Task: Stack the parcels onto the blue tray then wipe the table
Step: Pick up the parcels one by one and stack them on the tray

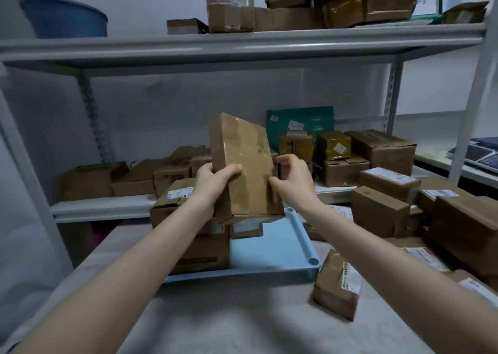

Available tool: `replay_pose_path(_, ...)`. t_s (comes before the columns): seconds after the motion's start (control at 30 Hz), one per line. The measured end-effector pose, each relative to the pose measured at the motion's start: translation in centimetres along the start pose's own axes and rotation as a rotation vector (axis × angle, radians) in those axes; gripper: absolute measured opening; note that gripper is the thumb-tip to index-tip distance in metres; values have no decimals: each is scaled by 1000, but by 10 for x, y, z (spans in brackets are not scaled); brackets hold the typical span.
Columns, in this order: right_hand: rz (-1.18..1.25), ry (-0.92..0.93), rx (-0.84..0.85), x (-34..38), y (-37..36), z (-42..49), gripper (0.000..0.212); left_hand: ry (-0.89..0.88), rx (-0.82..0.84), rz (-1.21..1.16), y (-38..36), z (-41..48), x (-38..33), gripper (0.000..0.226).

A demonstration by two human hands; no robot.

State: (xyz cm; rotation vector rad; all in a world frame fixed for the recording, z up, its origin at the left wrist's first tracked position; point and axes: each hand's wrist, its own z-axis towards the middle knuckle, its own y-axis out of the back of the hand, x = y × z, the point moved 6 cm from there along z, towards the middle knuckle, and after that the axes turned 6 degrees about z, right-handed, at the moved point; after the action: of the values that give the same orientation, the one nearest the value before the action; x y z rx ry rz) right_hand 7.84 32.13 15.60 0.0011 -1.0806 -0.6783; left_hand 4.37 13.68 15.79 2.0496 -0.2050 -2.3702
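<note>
A tall brown cardboard parcel point(244, 162) is held upright and slightly tilted above the blue tray point(272, 251). My left hand point(213, 184) grips its left edge and my right hand point(293, 181) grips its right edge. On the left half of the tray stands a stack of parcels point(199, 246), partly hidden by my left forearm. A small parcel with a white label point(336, 287) lies on the table just right of the tray. Several more parcels point(382, 211) are piled on the table's right side.
A grey metal shelf rack point(242, 44) stands behind the table, with several parcels point(342, 159) on its lower shelf and more on the upper one. A blue basin point(64, 17) sits upper left. A teal mailer point(299, 122) leans against the wall.
</note>
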Motion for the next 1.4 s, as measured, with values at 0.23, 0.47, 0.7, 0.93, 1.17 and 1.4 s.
replay_pose_path(0.23,-215,252,212,65,-48,-30,50,-126,-186,51,26,3,-23,69)
replay_pose_path(0.47,-182,249,167,80,-59,-25,100,-245,-72,-64,29,-3,-47,48)
replay_pose_path(0.7,401,21,116,68,-48,6,59,-283,-90,-94,56,7,-58,32)
replay_pose_path(0.93,1063,-478,214,45,-74,11,28,52,-139,130,92,38,2,71)
replay_pose_path(1.17,1053,-684,374,36,-124,-2,26,27,-201,21,114,42,12,31)
replay_pose_path(1.4,762,-514,390,30,-146,6,22,37,-412,15,149,38,29,11)
